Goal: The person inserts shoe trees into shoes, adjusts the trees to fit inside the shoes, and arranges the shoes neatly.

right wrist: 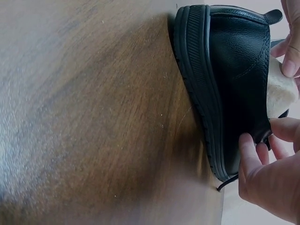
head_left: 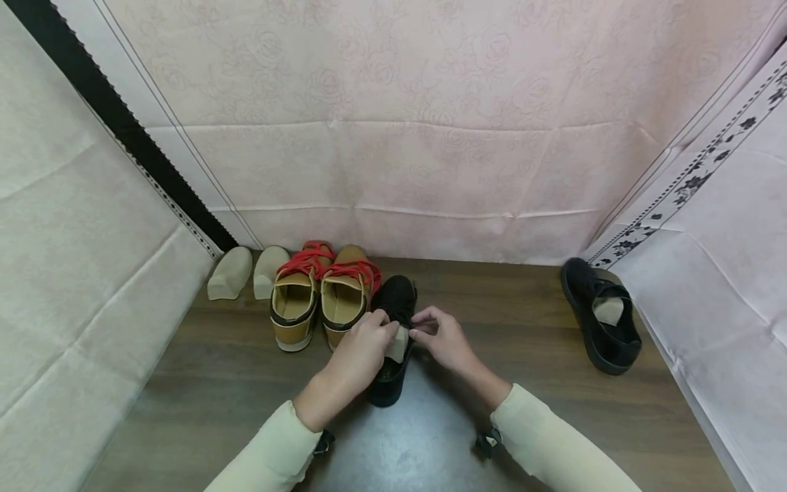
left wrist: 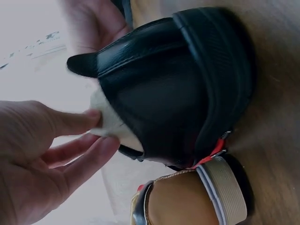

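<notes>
the black shoe (head_left: 386, 391) stands on the wooden floor (head_left: 492, 294) about midway between its left and right edges, toe towards the far edge, where the pink cloth (head_left: 430, 171) hangs; placed so, its opening faces the person and both hands can reach in from above. the left hand (head_left: 363, 345) pinches the end of a pale insert (head_left: 397, 345) between thumb and fingertips, and since only that blunt end rises out of the opening, it is the natural place to get hold of it. the right hand (head_left: 447, 343) has its thumb and fingers closed on the edge of the shoe's upper beside the insert, thumb on the inner side and fingertips outside, which probably steadies the shoe and holds the side clear. just left of it the tan shoes (head_left: 292, 333) with red laces (head_left: 307, 262) stand side by side, toes the same way, likely paired for neatness; whether the nearer one touches the black shoe i cannot tell. two loose inserts (head_left: 229, 275) sit by the floor's far left corner, perhaps set there to be out of the way. well apart, near the floor's right edge, the other black shoe (head_left: 583, 314) sits slightly askew, with its own pale piece (head_left: 608, 310) lying in the opening, and no hand is on it.
</notes>
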`<control>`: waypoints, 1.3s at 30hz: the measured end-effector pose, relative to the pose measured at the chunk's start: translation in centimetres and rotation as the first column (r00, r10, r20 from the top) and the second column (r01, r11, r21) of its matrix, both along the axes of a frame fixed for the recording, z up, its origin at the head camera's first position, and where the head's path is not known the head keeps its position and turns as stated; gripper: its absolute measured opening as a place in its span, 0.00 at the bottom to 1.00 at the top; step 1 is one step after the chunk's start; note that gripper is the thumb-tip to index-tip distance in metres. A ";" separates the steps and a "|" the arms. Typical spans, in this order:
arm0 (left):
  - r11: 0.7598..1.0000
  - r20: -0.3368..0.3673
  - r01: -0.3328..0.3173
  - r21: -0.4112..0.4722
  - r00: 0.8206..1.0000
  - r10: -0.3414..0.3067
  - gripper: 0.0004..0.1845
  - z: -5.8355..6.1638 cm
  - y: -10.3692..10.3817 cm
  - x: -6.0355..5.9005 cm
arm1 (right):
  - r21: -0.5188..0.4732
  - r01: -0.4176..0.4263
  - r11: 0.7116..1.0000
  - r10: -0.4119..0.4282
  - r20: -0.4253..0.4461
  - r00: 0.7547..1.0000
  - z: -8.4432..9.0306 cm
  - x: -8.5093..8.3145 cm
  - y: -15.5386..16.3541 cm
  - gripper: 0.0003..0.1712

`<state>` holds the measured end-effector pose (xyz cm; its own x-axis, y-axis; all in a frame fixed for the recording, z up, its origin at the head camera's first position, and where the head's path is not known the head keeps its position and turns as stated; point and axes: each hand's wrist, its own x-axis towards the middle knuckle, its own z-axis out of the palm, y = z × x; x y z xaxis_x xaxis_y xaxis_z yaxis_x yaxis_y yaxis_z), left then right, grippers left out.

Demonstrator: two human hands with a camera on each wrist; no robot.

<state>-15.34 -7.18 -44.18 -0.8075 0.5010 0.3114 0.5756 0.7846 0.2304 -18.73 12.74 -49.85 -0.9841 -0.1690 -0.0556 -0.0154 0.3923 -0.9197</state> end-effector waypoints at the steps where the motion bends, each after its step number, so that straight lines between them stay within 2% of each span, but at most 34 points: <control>1: 1.000 0.035 -0.004 0.024 0.999 0.003 0.12 0.1 -0.1 -0.1 | 0.000 -0.001 1.000 0.001 0.000 1.000 0.0 0.0 0.0 0.10; 5: 0.992 0.176 -0.025 0.126 0.984 0.003 0.11 0.4 -0.5 -0.6 | 0.005 -0.007 1.000 0.006 0.008 1.000 -0.1 0.2 0.0 0.10; 7: 0.988 0.213 -0.019 0.151 0.977 -0.014 0.11 0.5 -0.8 -0.9 | 0.001 -0.011 1.000 0.011 0.011 1.000 -0.2 0.2 0.1 0.10; 13: 0.995 0.157 0.038 0.098 0.986 -0.053 0.09 0.4 -1.2 -1.9 | -0.017 -0.021 1.000 0.021 0.004 1.000 -0.2 0.2 0.1 0.10; 17: 0.996 0.134 0.053 0.066 0.989 -0.061 0.08 0.2 -1.0 -2.0 | -0.027 -0.008 1.000 0.008 0.008 1.000 -0.2 0.1 0.0 0.10; 27: 0.994 0.125 0.020 0.104 0.992 -0.033 0.10 -0.2 -0.7 -2.0 | -0.024 0.001 1.000 -0.001 -0.007 1.000 -0.1 0.1 0.1 0.11; 32: 0.995 0.145 0.020 0.099 0.989 -0.034 0.13 -0.3 -0.7 -2.3 | -0.038 -0.007 0.999 0.007 -0.009 1.000 -0.2 0.1 0.0 0.10; 39: 0.995 0.240 0.018 0.097 0.970 -0.041 0.12 -0.1 -0.8 -2.9 | -0.051 -0.003 0.999 0.003 -0.007 1.000 -0.3 0.1 0.0 0.10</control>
